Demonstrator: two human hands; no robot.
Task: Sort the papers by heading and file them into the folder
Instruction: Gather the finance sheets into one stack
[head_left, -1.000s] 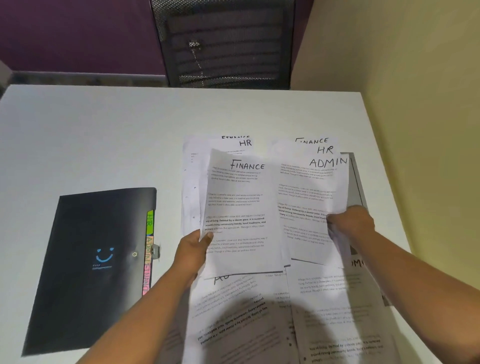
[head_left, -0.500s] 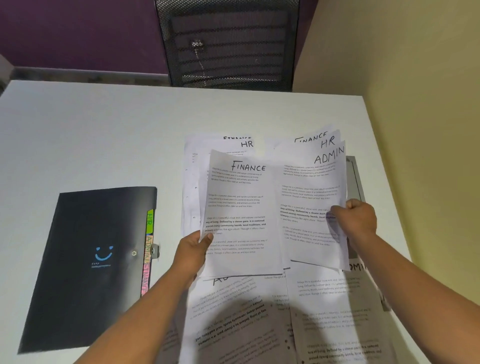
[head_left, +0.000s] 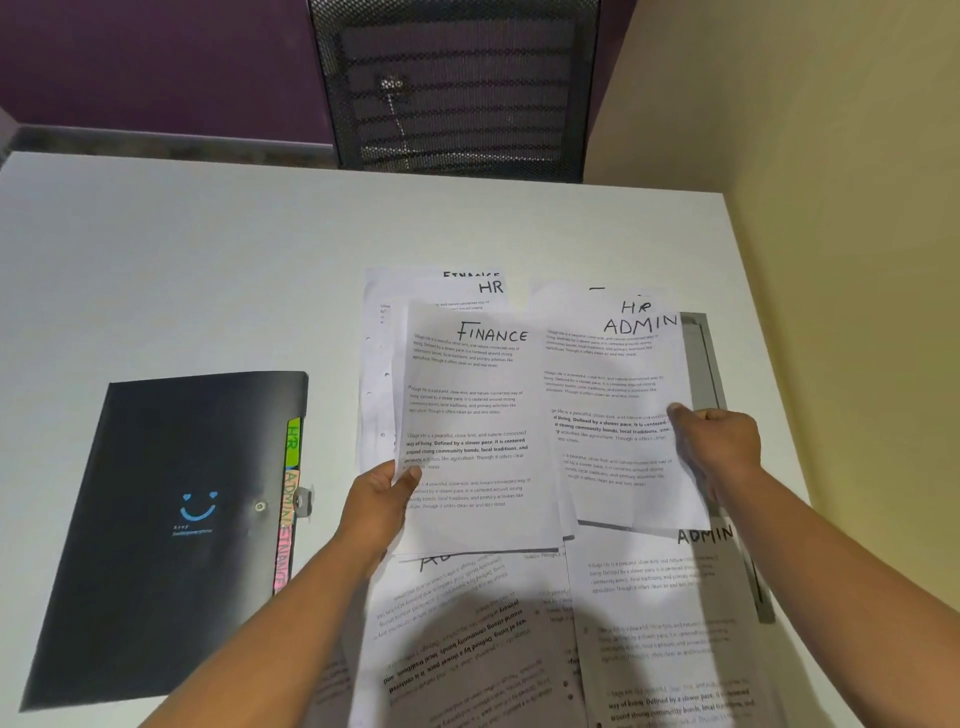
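We hold two fans of sheets above the white table (head_left: 208, 260), our hands well apart: our left hand (head_left: 376, 512) pinches the left edge of the sheet headed FINANCE (head_left: 472, 415), and our right hand (head_left: 719, 447) grips the right edge of the sheet headed ADMIN (head_left: 613, 405). The black folder (head_left: 171, 519) lies closed at left, its coloured tabs (head_left: 291, 499) showing. To sort well, we should read each heading fully, square like headings together, and watch that the half-hidden HR sheets don't slip into the wrong pile.
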